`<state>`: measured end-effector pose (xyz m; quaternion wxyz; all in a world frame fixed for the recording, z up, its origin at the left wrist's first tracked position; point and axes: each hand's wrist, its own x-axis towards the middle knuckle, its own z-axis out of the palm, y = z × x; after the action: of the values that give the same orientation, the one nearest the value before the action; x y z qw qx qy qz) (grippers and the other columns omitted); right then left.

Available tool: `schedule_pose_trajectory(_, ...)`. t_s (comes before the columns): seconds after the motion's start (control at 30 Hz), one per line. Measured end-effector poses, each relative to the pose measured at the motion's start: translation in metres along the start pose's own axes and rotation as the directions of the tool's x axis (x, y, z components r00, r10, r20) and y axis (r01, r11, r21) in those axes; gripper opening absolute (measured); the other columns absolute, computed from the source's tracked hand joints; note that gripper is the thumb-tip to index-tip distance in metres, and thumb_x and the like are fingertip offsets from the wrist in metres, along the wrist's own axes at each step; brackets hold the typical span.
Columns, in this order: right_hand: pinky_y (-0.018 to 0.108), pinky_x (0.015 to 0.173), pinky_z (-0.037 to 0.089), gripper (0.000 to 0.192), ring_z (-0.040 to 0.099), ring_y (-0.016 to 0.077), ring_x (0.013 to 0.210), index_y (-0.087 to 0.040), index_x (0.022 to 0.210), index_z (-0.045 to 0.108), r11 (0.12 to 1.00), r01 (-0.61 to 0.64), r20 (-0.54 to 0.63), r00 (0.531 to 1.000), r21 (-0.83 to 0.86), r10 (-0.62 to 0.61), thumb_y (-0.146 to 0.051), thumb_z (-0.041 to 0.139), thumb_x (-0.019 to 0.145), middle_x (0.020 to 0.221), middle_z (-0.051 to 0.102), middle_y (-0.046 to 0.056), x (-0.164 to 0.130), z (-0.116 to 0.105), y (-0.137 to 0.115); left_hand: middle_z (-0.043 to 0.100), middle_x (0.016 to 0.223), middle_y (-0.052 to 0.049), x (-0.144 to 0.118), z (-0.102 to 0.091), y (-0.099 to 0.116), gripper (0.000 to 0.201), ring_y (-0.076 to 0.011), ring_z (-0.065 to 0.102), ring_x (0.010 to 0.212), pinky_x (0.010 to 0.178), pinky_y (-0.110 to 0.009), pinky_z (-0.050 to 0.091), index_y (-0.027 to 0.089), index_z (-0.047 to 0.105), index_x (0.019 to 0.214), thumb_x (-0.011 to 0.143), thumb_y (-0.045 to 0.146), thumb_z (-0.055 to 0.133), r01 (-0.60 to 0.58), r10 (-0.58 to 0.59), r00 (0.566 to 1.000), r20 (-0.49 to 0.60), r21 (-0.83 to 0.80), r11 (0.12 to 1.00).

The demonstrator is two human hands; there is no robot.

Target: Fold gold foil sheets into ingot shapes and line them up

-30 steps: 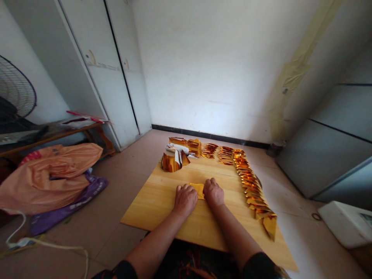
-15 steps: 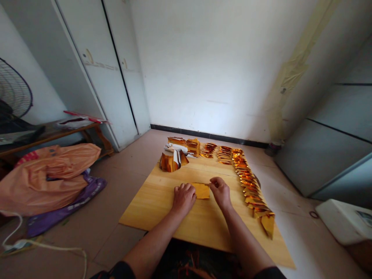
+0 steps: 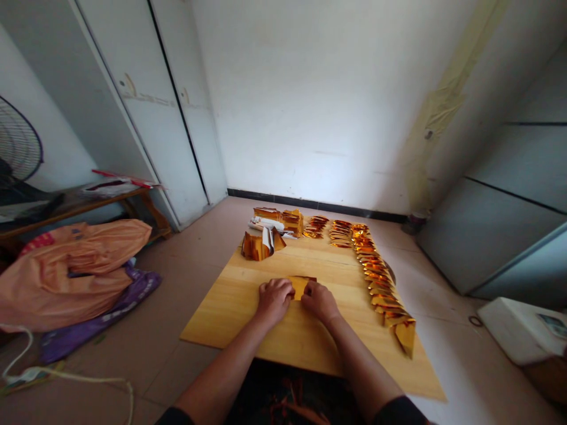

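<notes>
We see a small sheet of gold foil paper lying near the middle of the frame, on a pale wooden board that rests on the tiled floor. Both hands press down on it: the left hand covers its left edge with fingers curled over the paper, and the right hand sits on its right side, fingers bent onto the sheet, the two hands almost touching. Whether the fingers pinch a fold or only pin the paper flat, we cannot tell. Toward the upper middle of the board stands a loose clump of gold sheets, and just behind it a stack of gold and white paper. From there a row of folded gold pieces runs along the top edge and down the right edge of the board, each overlapping the next. At the left of the frame we see an orange bag over a purple cloth, with a fan at the upper left edge.
</notes>
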<state>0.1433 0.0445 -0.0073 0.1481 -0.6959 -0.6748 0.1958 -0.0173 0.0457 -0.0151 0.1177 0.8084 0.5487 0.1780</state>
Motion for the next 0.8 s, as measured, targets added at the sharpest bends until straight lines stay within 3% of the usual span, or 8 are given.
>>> schedule_pose_trajectory(0.13, 0.023, 0.059, 0.037, 0.017, 0.062, 0.0180, 0.075, -0.020, 0.080, 0.062, 0.993, -0.064, -0.006, 0.998, -0.094, 0.064, -0.036, 0.059, 0.074, 0.081, 0.067, 0.006, -0.005, -0.003, -0.016, 0.060, 0.117, 0.003, 0.000, 0.001, -0.003, 0.027, -0.0184, 0.048, 0.109, 0.091, -0.039, 0.029, 0.029, 0.061, 0.093, 0.080, 0.010, 0.047, 0.019, -0.019, 1.000, 0.016, -0.017, 1.000)
schedule_pose_trajectory(0.3, 0.026, 0.062, 0.040, 0.026, 0.064, 0.0215, 0.079, -0.019, 0.087, 0.061, 0.983, -0.104, -0.030, 0.994, -0.149, 0.101, -0.042, 0.059, 0.076, 0.087, 0.067, 0.009, -0.008, -0.006, -0.027, 0.060, 0.119, 0.002, -0.001, -0.001, -0.001, 0.029, -0.0189, 0.047, 0.110, 0.093, -0.039, 0.029, 0.029, 0.061, 0.096, 0.079, 0.010, 0.047, 0.031, -0.031, 0.999, 0.023, -0.020, 0.999)
schedule_pose_trajectory(0.53, 0.023, 0.056, 0.034, 0.006, 0.060, 0.0164, 0.070, -0.020, 0.072, 0.060, 0.996, -0.089, -0.005, 0.996, 0.002, 0.089, -0.021, 0.063, 0.068, 0.075, 0.066, 0.003, -0.002, -0.006, -0.010, 0.060, 0.119, 0.004, 0.000, -0.002, -0.004, 0.028, -0.0184, 0.046, 0.111, 0.092, -0.039, 0.029, 0.030, 0.063, 0.089, 0.079, 0.010, 0.046, 0.022, -0.021, 0.999, 0.025, -0.052, 0.998)
schedule_pose_trajectory(0.8, 0.020, 0.058, 0.034, 0.019, 0.056, 0.0131, 0.066, -0.018, 0.067, 0.061, 0.992, -0.063, -0.028, 0.997, 0.108, 0.066, -0.002, 0.052, 0.063, 0.071, 0.066, 0.002, 0.001, -0.011, 0.014, 0.058, 0.125, 0.008, 0.001, -0.002, -0.014, 0.038, -0.0169, 0.045, 0.115, 0.093, -0.039, 0.028, 0.036, 0.062, 0.097, 0.080, 0.009, 0.043, -0.017, 0.023, 0.996, 0.082, -0.065, 0.998)
